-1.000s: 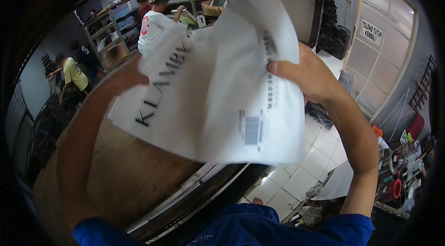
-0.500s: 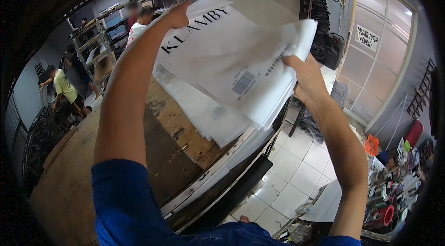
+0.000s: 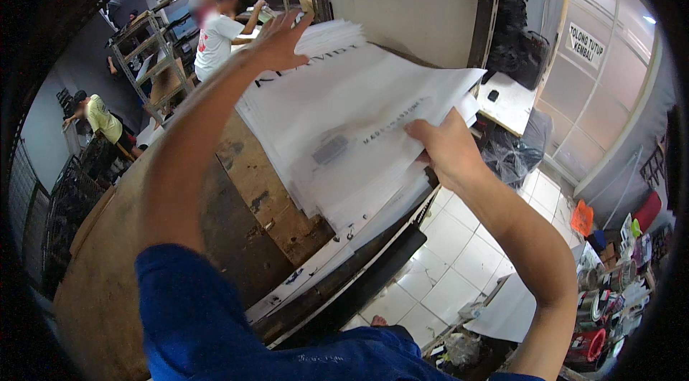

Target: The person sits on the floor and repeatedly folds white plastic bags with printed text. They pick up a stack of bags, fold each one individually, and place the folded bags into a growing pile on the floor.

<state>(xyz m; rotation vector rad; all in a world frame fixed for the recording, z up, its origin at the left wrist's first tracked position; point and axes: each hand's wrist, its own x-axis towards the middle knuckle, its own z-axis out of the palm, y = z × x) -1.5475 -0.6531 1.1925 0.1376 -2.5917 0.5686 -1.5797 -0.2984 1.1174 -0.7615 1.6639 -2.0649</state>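
A stack of thin white, translucent plastic bags (image 3: 387,94) with dark print and a barcode-like block lies on the wooden table (image 3: 240,187). Its far edge is fanned into many layers. My right hand (image 3: 456,151) pinches the stack's right edge, thumb on top and fingers underneath, with a corner lifted beyond it. At the far left edge of the stack, my left hand (image 3: 283,44) has its fingers spread and is slightly blurred. It is over or against the bags; whether it touches them I cannot tell.
A pale strip (image 3: 316,273) edges the table, with a black bar (image 3: 366,284) beside it. Cans and tubs (image 3: 592,338) crowd the floor at the lower right. A glazed door (image 3: 596,72) stands far right. People work near metal shelves (image 3: 154,69) at the far left.
The bags have come down from a raised, bent position to lie flatter on the table. My left hand has opened from its grip at the far edge; my right hand has lowered, still pinching.
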